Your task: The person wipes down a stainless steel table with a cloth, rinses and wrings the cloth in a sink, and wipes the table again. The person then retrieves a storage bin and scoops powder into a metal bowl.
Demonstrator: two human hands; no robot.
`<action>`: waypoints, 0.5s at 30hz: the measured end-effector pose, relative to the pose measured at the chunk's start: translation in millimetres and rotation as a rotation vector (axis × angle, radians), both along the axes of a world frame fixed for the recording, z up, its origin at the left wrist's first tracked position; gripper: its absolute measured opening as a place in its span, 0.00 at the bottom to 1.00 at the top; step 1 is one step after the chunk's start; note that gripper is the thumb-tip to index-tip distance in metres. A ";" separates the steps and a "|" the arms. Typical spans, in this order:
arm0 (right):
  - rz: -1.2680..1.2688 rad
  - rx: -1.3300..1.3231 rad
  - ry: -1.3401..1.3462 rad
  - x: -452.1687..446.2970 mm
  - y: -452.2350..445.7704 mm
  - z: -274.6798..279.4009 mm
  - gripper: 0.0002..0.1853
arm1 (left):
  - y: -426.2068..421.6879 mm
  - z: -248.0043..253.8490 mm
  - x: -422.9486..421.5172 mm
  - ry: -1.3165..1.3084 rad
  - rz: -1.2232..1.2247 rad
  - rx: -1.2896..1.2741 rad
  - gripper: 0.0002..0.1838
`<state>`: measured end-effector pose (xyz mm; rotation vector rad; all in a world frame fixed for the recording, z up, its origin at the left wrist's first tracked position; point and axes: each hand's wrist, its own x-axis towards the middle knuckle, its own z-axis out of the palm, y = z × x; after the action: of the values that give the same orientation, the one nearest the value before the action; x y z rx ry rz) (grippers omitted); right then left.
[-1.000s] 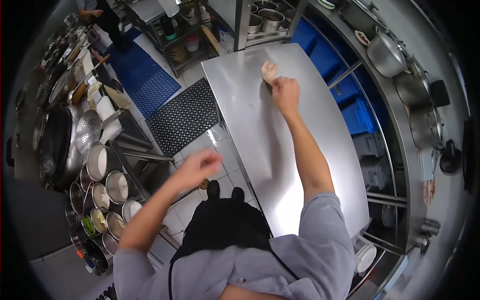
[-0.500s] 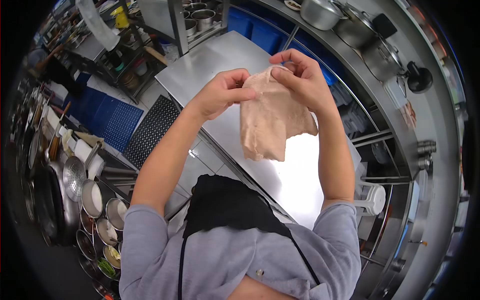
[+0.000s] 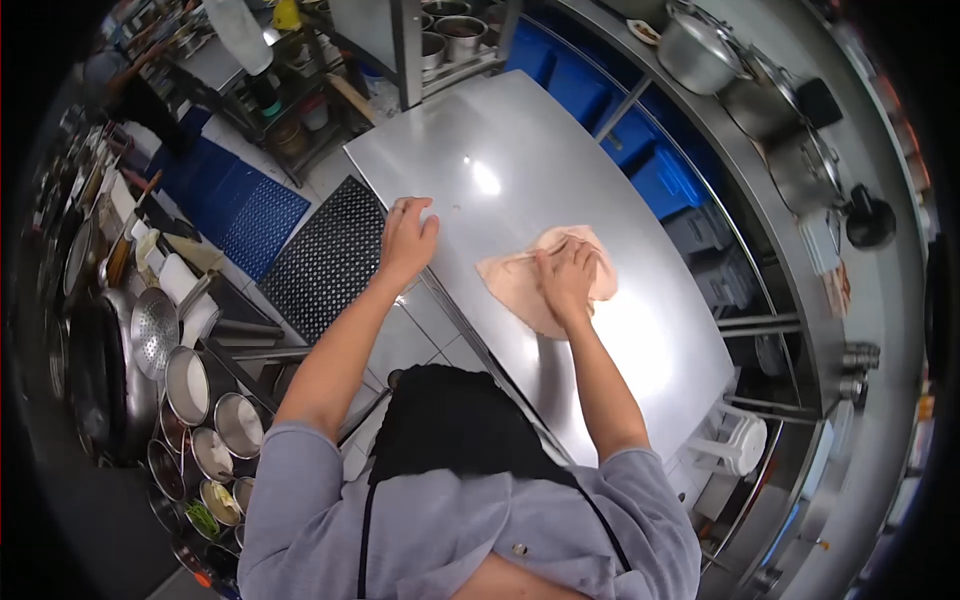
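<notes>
A pale pinkish-beige cloth lies spread and wrinkled on the steel table. My right hand presses down on it from above, the thumb apart from the fingers and folds bunched around them; the fingertips are partly lost in the folds. My left hand hovers by the table's left edge, holding nothing, with its fingers loosely bent and the thumb apart.
Blue bins sit under the counter along the far right side. Pots and a black ladle stand on that counter. Metal containers crowd the lower left. A white stool is at the table's near right. Another person stands far left.
Both hands held the cloth raised in the air before. The left hand has let go and moved left; the right hand has brought the cloth down onto the tabletop.
</notes>
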<state>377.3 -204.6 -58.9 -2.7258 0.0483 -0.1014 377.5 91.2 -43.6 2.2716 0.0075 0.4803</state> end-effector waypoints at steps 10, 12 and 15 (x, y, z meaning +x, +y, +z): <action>0.561 -0.156 -0.200 207.9 202.9 -28.4 0.43 | 51.6 -23.8 25.9 0.078 0.130 -0.082 0.29; 0.736 -0.123 -0.224 224.5 252.8 -29.0 0.41 | 66.2 -6.2 34.2 0.208 0.115 -0.316 0.27; 1.017 -0.052 -0.315 214.8 287.8 -38.0 0.37 | 87.7 -6.9 60.4 -0.084 0.164 -0.103 0.21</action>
<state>592.1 83.2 -96.8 -2.4123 -1.3928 -0.2241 437.9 178.9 -50.5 2.1580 0.1742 0.6464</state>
